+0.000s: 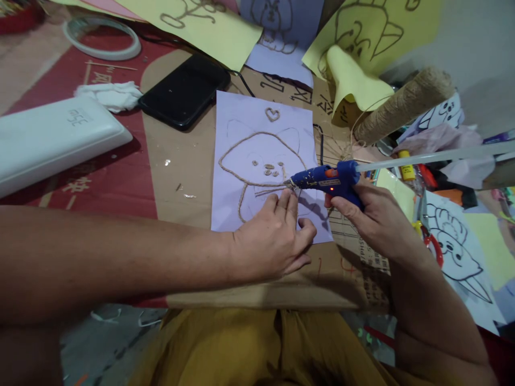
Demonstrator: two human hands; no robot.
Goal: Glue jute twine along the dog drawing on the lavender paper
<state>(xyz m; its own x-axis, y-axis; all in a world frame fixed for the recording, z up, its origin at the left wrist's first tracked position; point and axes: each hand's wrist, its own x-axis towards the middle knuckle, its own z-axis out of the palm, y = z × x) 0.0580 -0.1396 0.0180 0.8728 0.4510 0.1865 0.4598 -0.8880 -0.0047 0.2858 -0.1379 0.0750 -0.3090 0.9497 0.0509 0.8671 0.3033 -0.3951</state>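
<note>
A purple sheet of paper point(237, 139) carries a pencil-sketched animal, its outline partly covered with brown twine point(269, 133). A small twine heart point(272, 114) sits above the head. My left hand point(276, 233) rests on the lower part of the sheet, fingers stretched forward and fingertips pressing beside a short double line of twine point(269, 191). Whether any twine lies under those fingertips is hidden. My right hand point(380, 220) grips a blue hot glue gun point(336, 179) with a small lit orange light. Its nozzle touches or nearly touches the paper just ahead of my left fingertips.
A black phone point(185, 92), white power bank point(52, 145) and tape roll point(102, 37) lie on the cardboard surface point(177, 209) to the left. Yellow drawn sheets point(209, 27) are behind. At right stand a twine spool point(406, 104), red-handled scissors point(432, 246) and another drawing point(454, 252).
</note>
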